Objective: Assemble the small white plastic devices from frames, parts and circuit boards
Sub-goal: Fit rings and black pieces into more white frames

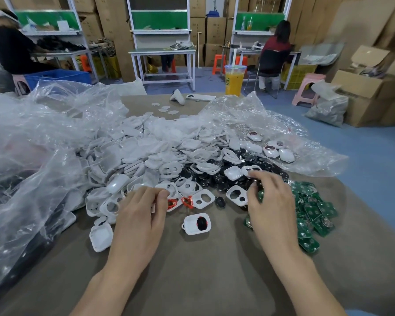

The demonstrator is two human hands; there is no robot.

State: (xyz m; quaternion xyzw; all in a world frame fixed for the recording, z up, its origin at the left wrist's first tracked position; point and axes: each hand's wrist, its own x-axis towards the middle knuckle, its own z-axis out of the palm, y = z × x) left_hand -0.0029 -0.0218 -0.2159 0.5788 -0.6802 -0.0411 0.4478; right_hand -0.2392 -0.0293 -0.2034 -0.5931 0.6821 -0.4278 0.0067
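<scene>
While you are reaching out over the brown desk (203, 281), crumpled clear plastic bags (32, 137) are lying heaped along its left side. Just right of them, a big pile of white frames (146, 153) is spilling toward you. A single white shell (100, 237) is sitting at the near edge of that pile, hollow side up.

Your left hand (141, 215) is resting palm down at the pile's near edge, its fingers bending so the tips are touching the frames. I cannot tell whether it is actually gripping one. A small red-wired part (172, 202) is lying just beside your thumb, with a second one next to it.

Between your hands, one frame with a black part (197, 223) seated in it is lying alone on the bare desk, touching neither hand. Beyond it, a heap of black round parts (214, 179) is sitting against the white pile.

Your right hand (269, 206) is hovering palm down where those black parts are meeting the green circuit boards (315, 213), with its fingers spreading and curling downward. Whether it is holding anything I cannot tell.

Farther back on the right, a few finished devices (271, 151) are lying on a plastic sheet (306, 144), and a drink cup (235, 80) is standing at the far edge of the desk.
</scene>
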